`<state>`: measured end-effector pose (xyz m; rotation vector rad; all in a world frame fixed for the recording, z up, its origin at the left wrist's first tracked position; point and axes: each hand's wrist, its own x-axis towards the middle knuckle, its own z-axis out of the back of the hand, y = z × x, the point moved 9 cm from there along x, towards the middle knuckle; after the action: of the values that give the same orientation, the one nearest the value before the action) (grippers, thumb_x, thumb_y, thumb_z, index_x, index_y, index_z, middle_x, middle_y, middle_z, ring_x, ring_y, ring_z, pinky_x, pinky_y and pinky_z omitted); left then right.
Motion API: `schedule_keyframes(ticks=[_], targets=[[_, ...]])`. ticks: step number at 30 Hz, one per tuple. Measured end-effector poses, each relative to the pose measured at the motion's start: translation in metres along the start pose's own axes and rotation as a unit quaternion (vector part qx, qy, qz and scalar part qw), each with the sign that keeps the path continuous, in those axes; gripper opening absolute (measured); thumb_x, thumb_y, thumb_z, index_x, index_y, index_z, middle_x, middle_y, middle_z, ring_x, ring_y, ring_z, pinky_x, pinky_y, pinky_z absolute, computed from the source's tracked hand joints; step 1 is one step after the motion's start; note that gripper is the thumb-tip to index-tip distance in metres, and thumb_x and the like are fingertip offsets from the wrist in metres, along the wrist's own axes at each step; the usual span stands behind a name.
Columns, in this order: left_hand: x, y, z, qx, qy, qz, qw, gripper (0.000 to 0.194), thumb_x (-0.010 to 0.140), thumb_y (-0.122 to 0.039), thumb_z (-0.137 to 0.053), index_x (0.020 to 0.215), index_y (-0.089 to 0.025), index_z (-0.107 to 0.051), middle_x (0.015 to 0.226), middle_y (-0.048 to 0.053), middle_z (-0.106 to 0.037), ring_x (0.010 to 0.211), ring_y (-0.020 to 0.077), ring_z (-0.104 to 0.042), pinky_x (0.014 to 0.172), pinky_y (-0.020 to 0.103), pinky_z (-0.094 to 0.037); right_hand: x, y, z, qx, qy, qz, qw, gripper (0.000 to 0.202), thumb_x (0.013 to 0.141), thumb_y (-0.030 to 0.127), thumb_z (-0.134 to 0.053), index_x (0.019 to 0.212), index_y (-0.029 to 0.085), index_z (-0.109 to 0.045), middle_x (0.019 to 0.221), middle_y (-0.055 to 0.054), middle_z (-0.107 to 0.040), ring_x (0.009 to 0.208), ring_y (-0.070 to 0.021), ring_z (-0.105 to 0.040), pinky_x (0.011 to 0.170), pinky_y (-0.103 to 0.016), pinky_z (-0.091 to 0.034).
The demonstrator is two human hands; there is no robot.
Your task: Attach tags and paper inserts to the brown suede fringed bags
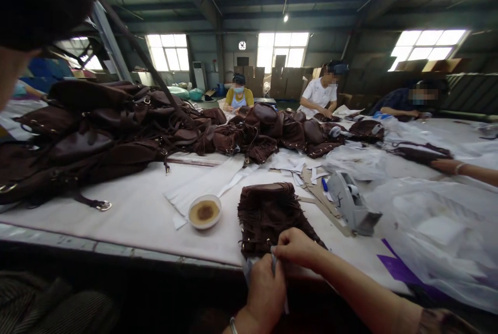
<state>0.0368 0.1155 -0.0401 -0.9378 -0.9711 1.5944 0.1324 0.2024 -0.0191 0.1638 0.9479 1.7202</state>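
Observation:
A dark brown fringed bag (268, 212) lies on the white table right in front of me, its metal eyelets facing my side. At its near edge, my left hand (266, 286) is closed around a thin pale grey strip (287, 305), whose material I cannot make out. My right hand (299, 247) pinches the same strip close to the bag's eyelets, fingers pressed together. Both hands almost touch. To the left of the bag stands a white bowl (205, 211) with a tan and brown content.
A grey tape dispenser (352, 204) stands right of the bag, near paper scraps (301, 168). Brown bags (97, 131) are heaped at the left and back. Clear plastic bags (439, 230) cover the right side. A co-worker's arm (476, 172) reaches in there; several people sit beyond.

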Motion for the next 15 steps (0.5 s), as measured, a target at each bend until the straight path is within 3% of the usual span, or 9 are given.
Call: schedule_keyframes(ticks=[7, 10, 15], targets=[[-0.004, -0.008, 0.001, 0.068, -0.006, -0.025, 0.997, 0.031, 0.096, -0.029, -0.040, 0.085, -0.016, -0.066, 0.086, 0.017, -0.072, 0.081, 0.0282, -0.068, 0.067, 0.033, -0.040, 0.003, 0.017, 0.002, -0.117, -0.037, 0.029, 0.992, 0.025, 0.069, 0.028, -0.064, 0.047, 0.018, -0.055, 0.044, 0.003, -0.042, 0.049, -0.0109, -0.036, 0.050, -0.028, -0.022], [-0.002, -0.001, 0.000, 0.056, -0.003, -0.004, 0.998, 0.032, 0.095, -0.033, -0.041, 0.079, -0.018, -0.064, 0.079, 0.014, -0.071, 0.073, 0.0263, -0.067, 0.062, 0.032, -0.039, -0.001, 0.013, 0.005, -0.066, -0.024, 0.045, 0.997, 0.023, 0.071, 0.028, -0.064, 0.052, 0.017, -0.061, 0.047, 0.002, -0.049, 0.050, -0.0106, -0.040, 0.050, -0.025, -0.025], [0.002, 0.006, -0.003, -0.033, 0.025, 0.039, 0.998, 0.041, 0.094, -0.047, -0.042, 0.074, -0.019, -0.063, 0.067, 0.008, -0.069, 0.064, 0.0243, -0.067, 0.056, 0.030, -0.042, -0.011, -0.004, 0.005, 0.071, 0.021, 0.053, 0.996, 0.018, 0.069, 0.014, -0.057, 0.062, 0.016, -0.073, 0.053, 0.002, -0.062, 0.052, -0.0108, -0.051, 0.051, -0.021, -0.034]])
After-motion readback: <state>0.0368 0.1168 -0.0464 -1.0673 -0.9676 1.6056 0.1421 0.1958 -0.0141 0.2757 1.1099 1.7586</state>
